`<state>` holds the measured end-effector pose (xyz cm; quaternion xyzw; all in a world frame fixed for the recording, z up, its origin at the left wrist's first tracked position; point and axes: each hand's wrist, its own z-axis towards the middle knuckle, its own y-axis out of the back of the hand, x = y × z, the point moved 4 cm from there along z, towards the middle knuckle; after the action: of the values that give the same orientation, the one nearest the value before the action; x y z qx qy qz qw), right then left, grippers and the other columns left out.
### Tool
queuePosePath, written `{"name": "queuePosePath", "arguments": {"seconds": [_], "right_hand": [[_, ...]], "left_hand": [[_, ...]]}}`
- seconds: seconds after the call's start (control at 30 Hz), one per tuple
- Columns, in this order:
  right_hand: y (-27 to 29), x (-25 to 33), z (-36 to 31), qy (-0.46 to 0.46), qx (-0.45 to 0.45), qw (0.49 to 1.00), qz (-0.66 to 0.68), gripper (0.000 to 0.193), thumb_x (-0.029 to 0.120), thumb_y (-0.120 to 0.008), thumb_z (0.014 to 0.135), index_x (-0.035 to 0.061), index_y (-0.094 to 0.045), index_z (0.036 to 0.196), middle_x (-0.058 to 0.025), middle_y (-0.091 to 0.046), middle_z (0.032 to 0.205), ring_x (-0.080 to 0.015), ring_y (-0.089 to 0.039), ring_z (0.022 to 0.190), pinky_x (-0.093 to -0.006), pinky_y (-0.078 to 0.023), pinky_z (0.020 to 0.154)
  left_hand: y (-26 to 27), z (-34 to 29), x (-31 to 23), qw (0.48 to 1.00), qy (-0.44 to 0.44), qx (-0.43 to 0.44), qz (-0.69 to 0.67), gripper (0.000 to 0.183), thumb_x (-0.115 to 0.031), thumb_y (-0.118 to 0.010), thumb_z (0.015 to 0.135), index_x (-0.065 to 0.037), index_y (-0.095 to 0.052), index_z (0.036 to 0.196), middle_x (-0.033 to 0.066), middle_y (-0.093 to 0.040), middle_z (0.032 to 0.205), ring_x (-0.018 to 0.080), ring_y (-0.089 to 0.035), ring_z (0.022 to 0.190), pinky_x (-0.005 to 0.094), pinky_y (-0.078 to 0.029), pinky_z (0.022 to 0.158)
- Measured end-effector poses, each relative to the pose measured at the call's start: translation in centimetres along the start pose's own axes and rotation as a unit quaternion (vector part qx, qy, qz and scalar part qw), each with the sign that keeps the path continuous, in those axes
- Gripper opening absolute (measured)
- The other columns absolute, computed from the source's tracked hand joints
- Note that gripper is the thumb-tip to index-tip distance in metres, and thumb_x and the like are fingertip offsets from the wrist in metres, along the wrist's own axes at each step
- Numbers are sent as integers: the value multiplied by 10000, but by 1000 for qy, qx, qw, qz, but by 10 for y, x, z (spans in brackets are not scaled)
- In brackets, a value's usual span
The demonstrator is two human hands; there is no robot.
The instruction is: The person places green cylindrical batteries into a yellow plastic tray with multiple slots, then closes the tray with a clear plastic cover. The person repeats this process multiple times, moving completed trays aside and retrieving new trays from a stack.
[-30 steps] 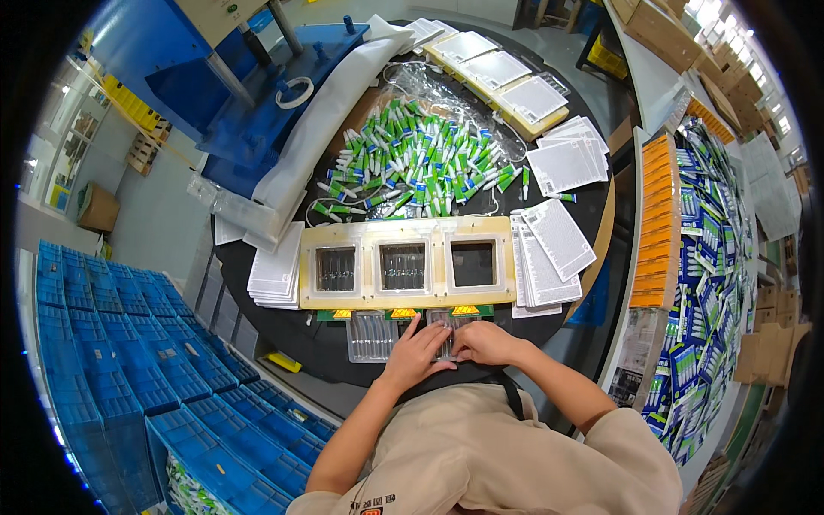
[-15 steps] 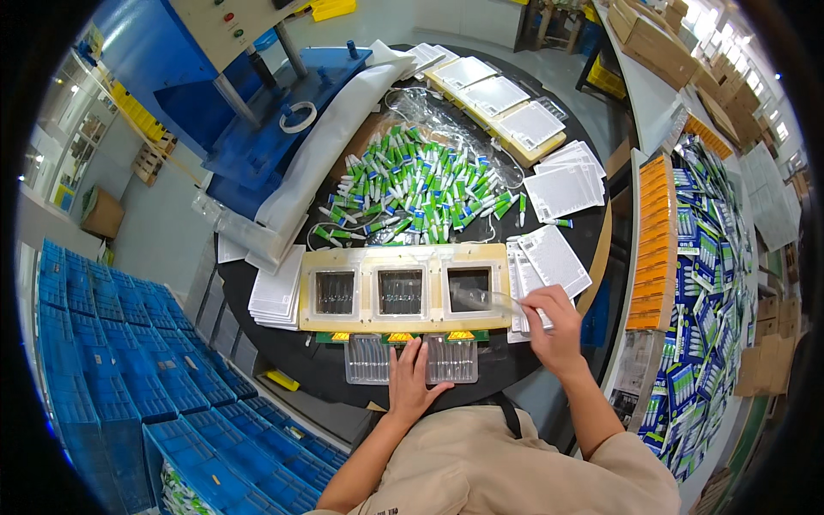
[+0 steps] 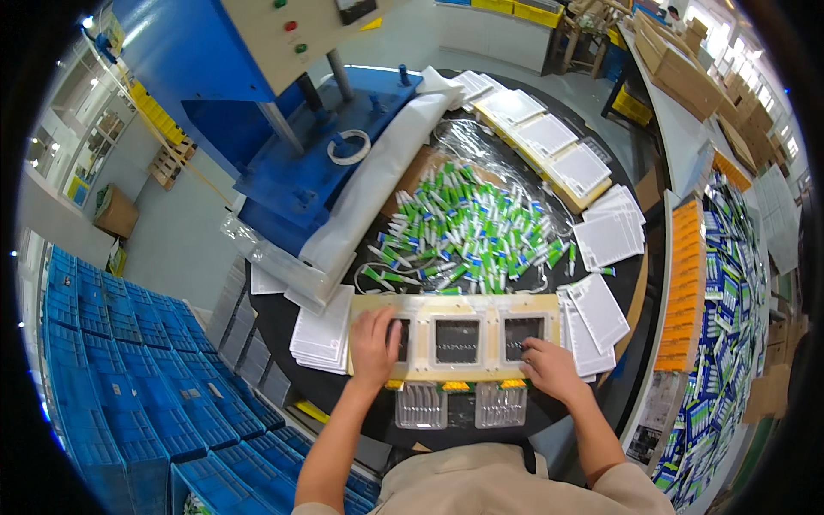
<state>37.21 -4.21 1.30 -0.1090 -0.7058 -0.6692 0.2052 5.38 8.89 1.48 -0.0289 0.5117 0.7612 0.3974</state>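
A cream fixture (image 3: 424,336) with three square windows lies on the round black table in front of me. My left hand (image 3: 374,350) rests over its left window with the fingers stretched out, partly covering that window. At the right window (image 3: 523,333), my right hand (image 3: 551,369) has bent fingers and a gap between thumb and forefinger at the frame's edge. Nothing shows clearly in either hand. Two clear ribbed plastic blisters, a left one (image 3: 421,407) and a right one (image 3: 500,406), lie along the fixture's near side.
Beyond the fixture is a heap of green and white tubes (image 3: 481,227). White printed cards (image 3: 597,313) lie on both sides; another cream fixture (image 3: 585,199) carries cards. A blue press (image 3: 300,172) stands far left, blue crates (image 3: 112,369) nearer left. Filled packs (image 3: 717,343) lie right.
My left hand has gone from between the clear blisters to the fixture's left window. My right hand, which held a clear plastic piece, is lower at the right window. The whole view has shifted.
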Motion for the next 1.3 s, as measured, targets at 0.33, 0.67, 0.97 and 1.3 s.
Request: {"name": "queuePosePath", "arguments": {"seconds": [0.33,0.67,0.97,1.3], "right_hand": [[-62,116,226,27,-163,984,61,171,163,-753,820,83,-714,966,-111,-675,917,-320,-675,889,-417,-552,738],[-82,120,237,-59,-207,971,101,231,135,-735,858,58,-681,1069,-149,-647,1008,-341,-689,814,-442,-548,715],[-107,183,120,-12,-163,971,173,253,-23,-687,851,-29,-693,1104,-175,-689,1042,-346,-697,871,-390,-581,773],[-127,207,130,20,-183,974,130,294,-2,-672,850,-80,-654,1132,-219,-616,1143,-393,-620,985,-455,-533,843]], "left_hand": [[-68,107,119,890,-178,392,149,90,-81,-651,826,-67,-668,913,82,-667,1009,289,-658,1018,395,-563,806],[59,-4,45,986,-88,80,-114,266,-79,-664,806,-73,-728,1064,104,-718,1136,248,-691,1011,377,-571,836],[22,-49,62,976,-161,146,-18,317,-116,-623,862,-3,-697,1148,134,-683,1259,280,-635,1230,440,-485,1080],[27,-52,70,968,-137,207,-31,444,-260,-694,858,6,-665,1213,159,-629,1352,281,-544,1347,520,-349,1179]]}}
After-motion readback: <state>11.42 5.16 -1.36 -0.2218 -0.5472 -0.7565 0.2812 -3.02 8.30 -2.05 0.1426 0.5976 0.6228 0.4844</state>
